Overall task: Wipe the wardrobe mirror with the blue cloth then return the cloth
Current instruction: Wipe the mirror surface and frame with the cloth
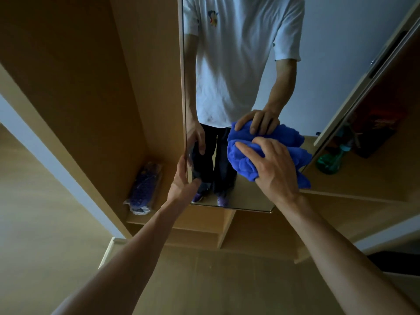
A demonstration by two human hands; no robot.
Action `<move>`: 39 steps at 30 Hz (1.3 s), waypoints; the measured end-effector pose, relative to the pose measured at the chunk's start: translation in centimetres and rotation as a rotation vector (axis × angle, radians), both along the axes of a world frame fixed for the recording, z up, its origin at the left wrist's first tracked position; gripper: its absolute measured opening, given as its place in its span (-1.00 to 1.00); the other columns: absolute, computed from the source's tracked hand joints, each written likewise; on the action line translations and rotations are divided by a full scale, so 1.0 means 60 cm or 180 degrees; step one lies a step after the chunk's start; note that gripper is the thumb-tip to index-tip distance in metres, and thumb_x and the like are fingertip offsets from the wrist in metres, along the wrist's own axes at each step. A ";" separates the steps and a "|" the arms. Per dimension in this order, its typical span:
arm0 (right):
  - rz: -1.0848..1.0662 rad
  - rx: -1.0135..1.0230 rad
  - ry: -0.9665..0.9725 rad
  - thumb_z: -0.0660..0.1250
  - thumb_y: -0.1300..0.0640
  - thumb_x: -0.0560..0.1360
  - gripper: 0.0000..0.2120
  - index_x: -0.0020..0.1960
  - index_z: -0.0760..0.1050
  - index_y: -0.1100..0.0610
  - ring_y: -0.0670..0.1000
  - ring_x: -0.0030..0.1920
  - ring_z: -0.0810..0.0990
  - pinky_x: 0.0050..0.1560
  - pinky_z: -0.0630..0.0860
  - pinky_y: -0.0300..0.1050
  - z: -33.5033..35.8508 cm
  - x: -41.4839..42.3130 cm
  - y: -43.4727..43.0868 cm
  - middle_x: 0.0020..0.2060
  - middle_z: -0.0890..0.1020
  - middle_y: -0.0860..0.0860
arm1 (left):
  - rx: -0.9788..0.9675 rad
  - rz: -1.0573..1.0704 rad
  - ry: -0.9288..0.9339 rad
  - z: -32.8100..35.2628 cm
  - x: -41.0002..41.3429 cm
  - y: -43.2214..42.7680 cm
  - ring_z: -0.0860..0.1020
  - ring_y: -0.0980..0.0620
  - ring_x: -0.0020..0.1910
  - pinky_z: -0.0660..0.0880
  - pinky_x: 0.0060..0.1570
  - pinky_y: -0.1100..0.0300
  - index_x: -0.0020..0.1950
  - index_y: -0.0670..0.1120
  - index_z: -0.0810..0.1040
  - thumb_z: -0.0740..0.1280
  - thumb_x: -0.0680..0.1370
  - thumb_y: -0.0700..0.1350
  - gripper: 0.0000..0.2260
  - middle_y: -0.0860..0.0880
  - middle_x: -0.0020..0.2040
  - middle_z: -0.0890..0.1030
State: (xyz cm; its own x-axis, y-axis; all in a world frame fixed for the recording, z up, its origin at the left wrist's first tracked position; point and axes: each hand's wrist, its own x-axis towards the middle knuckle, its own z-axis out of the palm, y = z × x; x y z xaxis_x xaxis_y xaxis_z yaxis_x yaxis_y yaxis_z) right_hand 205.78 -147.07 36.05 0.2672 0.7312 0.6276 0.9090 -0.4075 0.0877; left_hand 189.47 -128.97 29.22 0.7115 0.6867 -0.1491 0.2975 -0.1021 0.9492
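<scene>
The tall wardrobe mirror (227, 71) stands on an open door panel and reflects a person in a white shirt. My right hand (270, 167) presses the bunched blue cloth (243, 160) against the lower right part of the glass, fingers spread over it. The cloth's reflection shows just above it. My left hand (183, 180) grips the mirror's left edge near the bottom, thumb on the glass side and fingers behind the panel.
Left of the mirror is a wooden wardrobe compartment with a plastic-wrapped blue item (145, 187) on its shelf. A green bottle (329, 162) stands on the shelf at the right. Lower shelves and a wooden floor lie beneath.
</scene>
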 end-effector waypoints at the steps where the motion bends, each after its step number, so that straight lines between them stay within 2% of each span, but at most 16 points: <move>1: 0.0010 -0.0025 -0.0027 0.46 0.20 0.48 -0.45 0.44 0.46 0.01 0.18 0.20 0.49 0.22 0.42 0.08 0.001 0.003 -0.002 0.21 0.54 0.14 | 0.0067 0.0070 0.0020 -0.005 0.002 -0.004 0.32 0.07 0.43 0.35 0.25 0.10 0.64 0.18 -0.02 0.33 0.46 -0.09 -0.16 0.11 0.51 0.30; 4: 0.0040 -0.0112 -0.0100 0.46 0.19 0.48 -0.45 0.44 0.46 0.01 0.18 0.17 0.51 0.21 0.45 0.10 -0.012 0.004 -0.003 0.22 0.54 0.14 | 0.0217 0.0225 0.0123 -0.017 0.012 -0.013 0.22 -0.05 0.55 0.33 0.37 0.04 0.65 0.08 -0.04 0.36 0.47 -0.11 -0.15 -0.03 0.61 0.18; 8: 0.0092 -0.0264 -0.0041 0.49 0.20 0.43 -0.41 0.43 0.47 0.02 0.19 0.15 0.52 0.20 0.48 0.14 -0.044 0.002 0.002 0.24 0.53 0.14 | 0.0324 0.0335 0.0255 -0.025 0.029 -0.021 0.16 -0.08 0.58 0.29 0.30 0.12 0.66 0.02 -0.12 0.38 0.53 -0.13 -0.14 -0.04 0.65 0.06; 10: 0.0124 -0.0415 0.0030 0.49 0.21 0.40 -0.38 0.44 0.46 0.03 0.20 0.15 0.52 0.20 0.49 0.14 -0.068 0.000 0.003 0.23 0.53 0.14 | 0.0354 0.0389 0.0272 -0.027 0.031 -0.025 0.12 -0.08 0.59 0.26 0.32 0.11 0.66 0.00 -0.14 0.38 0.55 -0.14 -0.14 -0.05 0.65 0.02; 12: 0.0185 -0.0629 0.0147 0.49 0.23 0.38 -0.35 0.45 0.44 0.03 0.19 0.16 0.52 0.21 0.49 0.12 -0.096 0.001 0.000 0.23 0.53 0.13 | 0.0409 0.0423 0.0288 -0.030 0.035 -0.027 0.10 -0.08 0.60 0.24 0.38 0.08 0.66 -0.02 -0.15 0.38 0.56 -0.14 -0.14 -0.06 0.66 0.01; 18: 0.0217 -0.0967 0.0330 0.37 0.21 0.50 -0.43 0.48 0.37 -0.01 0.15 0.20 0.48 0.27 0.45 0.08 -0.139 0.006 -0.014 0.24 0.51 0.09 | 0.0489 0.0453 0.0273 -0.030 0.035 -0.028 0.18 -0.08 0.58 0.28 0.22 0.12 0.66 0.03 -0.14 0.36 0.54 -0.10 -0.14 -0.04 0.65 0.06; 24: 0.0254 -0.0634 0.0452 0.52 0.28 0.33 -0.33 0.41 0.46 0.04 0.18 0.10 0.53 0.15 0.51 0.12 -0.098 0.018 -0.033 0.21 0.55 0.13 | 0.0455 0.0504 0.0252 -0.029 0.030 -0.033 0.20 -0.08 0.57 0.30 0.23 0.10 0.65 0.08 -0.14 0.37 0.55 -0.15 -0.14 -0.03 0.65 0.11; 32: 0.0035 -0.0044 0.0155 0.44 0.20 0.48 -0.47 0.43 0.48 0.00 0.17 0.13 0.51 0.19 0.45 0.09 -0.017 0.060 -0.084 0.22 0.55 0.11 | 0.0390 0.0666 0.0366 -0.024 0.039 -0.057 0.20 -0.16 0.57 0.33 0.16 0.10 0.65 0.09 -0.18 0.37 0.53 -0.05 -0.11 -0.05 0.66 0.03; 36: 0.0072 0.0003 0.0055 0.42 0.18 0.49 -0.48 0.43 0.47 0.00 0.17 0.14 0.50 0.21 0.43 0.10 -0.018 0.067 -0.088 0.23 0.55 0.11 | 0.0301 0.0752 0.0313 -0.020 0.045 -0.067 0.19 -0.16 0.58 0.30 0.18 0.08 0.65 0.10 -0.18 0.30 0.36 0.07 -0.04 -0.05 0.67 0.01; 39: 0.0094 -0.0092 -0.0023 0.41 0.18 0.49 -0.49 0.43 0.48 -0.01 0.17 0.14 0.50 0.21 0.43 0.10 -0.042 0.070 -0.087 0.23 0.54 0.10 | 0.0287 0.0796 0.0313 -0.022 0.047 -0.071 0.19 -0.16 0.58 0.30 0.14 0.08 0.65 0.10 -0.19 0.31 0.38 0.06 -0.04 -0.05 0.67 -0.01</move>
State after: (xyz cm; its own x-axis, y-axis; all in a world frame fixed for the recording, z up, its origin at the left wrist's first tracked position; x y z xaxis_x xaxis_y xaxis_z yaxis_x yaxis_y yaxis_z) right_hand 209.97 -152.30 33.51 0.2407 0.7567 0.6079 0.9199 -0.3776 0.1058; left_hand 192.32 -133.21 27.90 0.5036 0.8526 -0.1394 0.4143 -0.0967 0.9050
